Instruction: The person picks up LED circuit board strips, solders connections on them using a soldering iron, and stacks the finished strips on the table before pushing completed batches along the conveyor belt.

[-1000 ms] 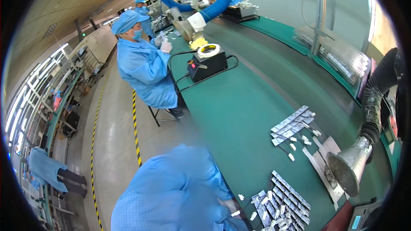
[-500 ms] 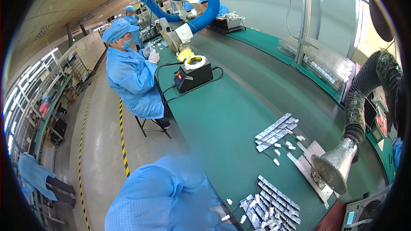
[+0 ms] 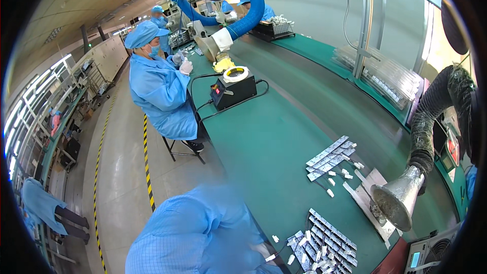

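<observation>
Neither of my hands shows; the lower edge cuts the picture off before them. A blue gown sleeve [image 3: 172, 233] fills the bottom middle, partly blurred, beside the table edge. Right of it lies a pile of narrow circuit board strips [image 3: 329, 236] with dark wires and white connectors [image 3: 290, 259]. Farther up the green tabletop sits a smaller stack of similar strips [image 3: 331, 156], their connectors hanging off the right side. Next to that stack stands a pale metal fixture [image 3: 361, 203], partly behind the funnel-shaped end of an extraction duct [image 3: 398, 195].
A black box with a round white-rimmed top [image 3: 236, 91] stands farther up the table, its cables looping around it. Beyond it a seated co-worker [image 3: 157, 91] in blue works with gloved hands. A grey device with a small screen [image 3: 423, 256] occupies the lower right corner.
The whole view has shifted slightly, so things sit a little farther right and lower. The strips and fixture keep their places on the table.
</observation>
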Demonstrator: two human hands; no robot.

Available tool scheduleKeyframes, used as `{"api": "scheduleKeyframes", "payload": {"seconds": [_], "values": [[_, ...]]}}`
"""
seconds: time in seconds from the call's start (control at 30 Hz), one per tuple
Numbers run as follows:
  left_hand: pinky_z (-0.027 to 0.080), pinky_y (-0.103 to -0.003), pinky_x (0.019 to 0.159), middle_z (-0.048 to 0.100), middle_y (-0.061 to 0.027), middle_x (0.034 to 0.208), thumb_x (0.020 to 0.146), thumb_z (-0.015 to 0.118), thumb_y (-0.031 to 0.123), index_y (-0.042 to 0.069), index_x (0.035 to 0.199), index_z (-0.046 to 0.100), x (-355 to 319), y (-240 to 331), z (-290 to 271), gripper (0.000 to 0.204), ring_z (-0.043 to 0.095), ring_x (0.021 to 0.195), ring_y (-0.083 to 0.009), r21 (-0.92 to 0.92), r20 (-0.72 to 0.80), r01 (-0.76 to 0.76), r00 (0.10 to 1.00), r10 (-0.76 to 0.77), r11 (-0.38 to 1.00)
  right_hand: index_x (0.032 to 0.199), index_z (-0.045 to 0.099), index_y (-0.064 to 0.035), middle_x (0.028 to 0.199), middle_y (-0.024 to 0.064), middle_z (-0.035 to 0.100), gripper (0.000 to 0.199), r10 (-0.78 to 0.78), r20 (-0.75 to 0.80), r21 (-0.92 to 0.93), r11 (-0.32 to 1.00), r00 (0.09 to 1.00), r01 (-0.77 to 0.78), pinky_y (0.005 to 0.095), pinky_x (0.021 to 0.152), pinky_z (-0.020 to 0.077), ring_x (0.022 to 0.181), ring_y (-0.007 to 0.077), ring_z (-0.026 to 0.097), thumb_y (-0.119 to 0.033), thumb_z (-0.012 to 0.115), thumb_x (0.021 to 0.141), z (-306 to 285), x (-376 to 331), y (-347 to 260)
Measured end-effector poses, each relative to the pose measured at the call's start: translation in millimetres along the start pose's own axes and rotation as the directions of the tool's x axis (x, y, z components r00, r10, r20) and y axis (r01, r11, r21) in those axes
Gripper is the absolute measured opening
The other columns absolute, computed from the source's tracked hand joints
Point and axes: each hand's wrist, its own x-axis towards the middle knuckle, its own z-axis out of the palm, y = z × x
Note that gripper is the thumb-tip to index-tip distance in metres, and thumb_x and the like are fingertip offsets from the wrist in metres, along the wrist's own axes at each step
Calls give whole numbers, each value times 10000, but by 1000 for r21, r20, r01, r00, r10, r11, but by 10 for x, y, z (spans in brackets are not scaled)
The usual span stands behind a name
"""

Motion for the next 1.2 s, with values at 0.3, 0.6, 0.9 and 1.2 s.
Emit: {"api": "scheduleKeyframes", "payload": {"seconds": [0.3,0.6,0.9,1.2], "values": [[509,-448,717,625,-163,1052,928,556,287,62,1071,615,-174,32,-130,273,631,900,-321,20,17,-53,998,53,998,901,540,31,695,104,425,58,-103,43,194,977,994,93,334,509,371,544,209,449,-22,562,905,-249,-147,91],[510,-445,713,627,-162,1042,932,552,284,62,1068,615,125,298,-92,267,635,889,-319,-37,66,-360,930,362,932,965,602,-1,728,65,497,111,713,-315,-747,220,626,-628,309,579,410,617,166,458,-107,618,937,269,363,-689],[500,-431,785,598,-168,1089,974,495,244,55,1159,556,405,716,-1345,272,614,977,-331,-423,417,-641,490,766,640,993,523,5,839,25,422,55,793,-386,-645,134,472,-752,230,536,351,626,88,428,16,514,939,80,196,-754],[499,-334,568,601,-117,854,884,631,82,44,938,519,416,1113,-3507,130,576,631,-241,-70,-931,-997,72,358,19,997,527,1,861,22,424,79,776,-359,-663,179,518,-727,227,533,347,617,80,428,26,517,923,38,107,-751]]}}
